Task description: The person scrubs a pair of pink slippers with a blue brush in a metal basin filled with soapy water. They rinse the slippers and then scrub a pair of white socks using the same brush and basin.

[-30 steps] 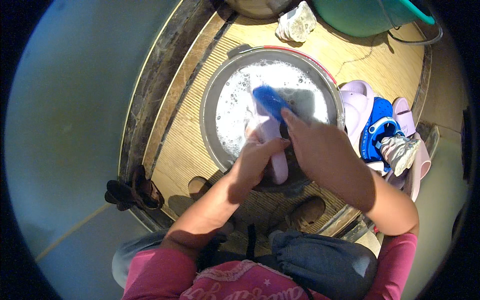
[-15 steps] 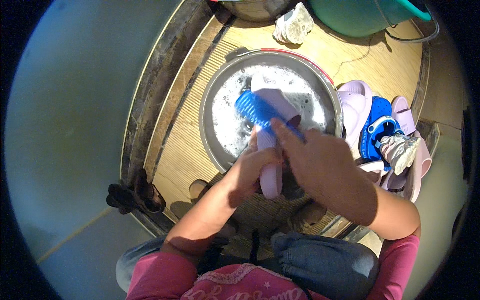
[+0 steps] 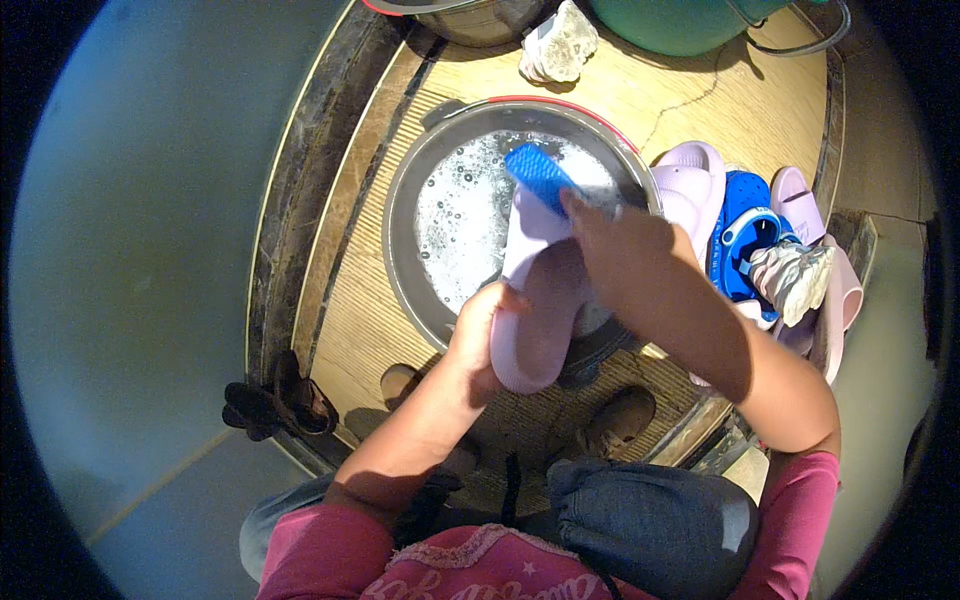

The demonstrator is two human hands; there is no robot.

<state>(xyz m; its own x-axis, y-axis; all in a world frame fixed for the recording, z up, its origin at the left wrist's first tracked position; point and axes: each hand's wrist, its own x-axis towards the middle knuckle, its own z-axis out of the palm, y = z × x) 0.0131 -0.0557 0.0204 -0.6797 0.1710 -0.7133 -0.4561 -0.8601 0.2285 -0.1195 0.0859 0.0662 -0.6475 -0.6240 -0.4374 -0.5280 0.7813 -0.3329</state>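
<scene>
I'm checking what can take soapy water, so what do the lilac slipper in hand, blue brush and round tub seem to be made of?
Lilac slipper: probably moulded foam or rubber, matte, judging by its thick, seamless-looking body. Blue brush: likely plastic, given its even, bright colour; blur hides its finish. Round tub: smooth, dull grey, with a moulded-looking lug; probably plastic, possibly metal.

The top edge crops the green bucket (image 3: pixel 668 27); the slipper (image 3: pixel 530 352) hides some left fingers (image 3: pixel 511 298).
</scene>
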